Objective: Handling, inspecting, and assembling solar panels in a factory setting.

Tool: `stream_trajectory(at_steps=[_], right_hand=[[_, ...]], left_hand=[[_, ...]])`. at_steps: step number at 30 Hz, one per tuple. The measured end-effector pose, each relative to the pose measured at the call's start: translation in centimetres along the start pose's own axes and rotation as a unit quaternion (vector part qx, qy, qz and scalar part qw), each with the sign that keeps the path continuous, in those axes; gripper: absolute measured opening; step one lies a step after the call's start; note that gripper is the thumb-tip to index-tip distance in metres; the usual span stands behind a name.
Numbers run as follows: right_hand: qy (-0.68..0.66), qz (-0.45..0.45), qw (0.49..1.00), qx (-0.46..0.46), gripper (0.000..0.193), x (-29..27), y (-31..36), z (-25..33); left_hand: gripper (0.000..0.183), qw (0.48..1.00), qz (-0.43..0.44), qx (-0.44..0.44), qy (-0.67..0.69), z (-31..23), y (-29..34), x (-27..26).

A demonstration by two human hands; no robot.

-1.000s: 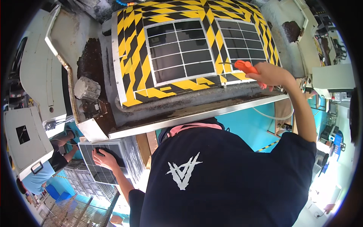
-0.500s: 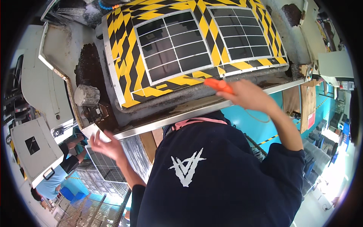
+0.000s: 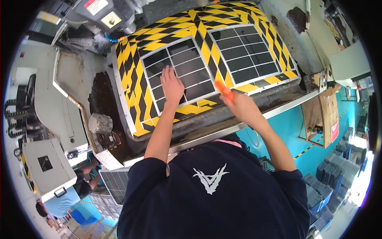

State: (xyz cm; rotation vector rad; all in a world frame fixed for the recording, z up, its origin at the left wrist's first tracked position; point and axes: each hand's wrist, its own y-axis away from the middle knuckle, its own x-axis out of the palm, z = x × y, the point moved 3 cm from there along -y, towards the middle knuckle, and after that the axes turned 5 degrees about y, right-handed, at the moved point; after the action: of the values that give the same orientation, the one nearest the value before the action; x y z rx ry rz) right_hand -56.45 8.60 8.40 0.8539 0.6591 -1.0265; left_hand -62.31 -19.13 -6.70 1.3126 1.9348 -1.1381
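My left hand [image 3: 172,85] lies over the left dark gridded panel [image 3: 195,65], fingers stretched out and holding nothing. Whether its palm presses on the surface is hard to tell. An orange air blow gun [image 3: 225,92] is gripped in my right hand [image 3: 243,106], above the near edge between the two panels. A pale hose [image 3: 254,137] curves below that wrist. The right dark gridded panel [image 3: 246,55] sits beside the left one. Yellow and black striped tape [image 3: 205,49] surrounds both on a raised bed.
A grimy machine tub with a metal front rim [image 3: 207,141] surrounds the bed. A grey machine head [image 3: 105,14] stands at the far left. A white box [image 3: 49,169] and a person in light blue [image 3: 61,201] are at left. Stacked grey plates [image 3: 334,175] stand at right.
My left hand has moved from beside the tub's left corner up over the left panel. My right hand still holds the orange air blow gun, now tilted more toward the far side.
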Motion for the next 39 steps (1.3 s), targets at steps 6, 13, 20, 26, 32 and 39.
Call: stream_trajectory(at_steps=[6,13,20,26,32,39], right_hand=[[0.003,-0.031,0.999,0.026,0.055,-0.1,-0.6,-2.3],[0.048,0.035,0.998,-0.012,0.055,-2.6,-2.8,-0.3],[0.02,0.143,0.99,0.002,0.052,-5.2,8.0,0.0],[0.028,0.036,0.982,0.185,0.048,-6.0,11.1,-2.8],[0.144,-0.011,0.981,0.125,0.053,-3.7,11.7,-3.9],[0.19,-0.032,0.971,0.14,0.054,-3.8,11.4,-3.1]], left_hand=[[0.049,0.998,0.03,0.025,-0.039,1.9,0.8,0.2],[0.049,0.996,0.033,0.057,-0.052,2.7,1.0,-0.2],[0.044,0.998,0.01,0.054,-0.034,2.5,1.0,-0.6],[0.046,0.998,0.007,0.048,-0.037,2.4,0.9,-0.4],[0.046,0.998,0.013,0.051,-0.042,2.6,0.9,-0.4],[0.046,0.998,0.014,0.049,-0.042,2.7,1.0,-0.4]])
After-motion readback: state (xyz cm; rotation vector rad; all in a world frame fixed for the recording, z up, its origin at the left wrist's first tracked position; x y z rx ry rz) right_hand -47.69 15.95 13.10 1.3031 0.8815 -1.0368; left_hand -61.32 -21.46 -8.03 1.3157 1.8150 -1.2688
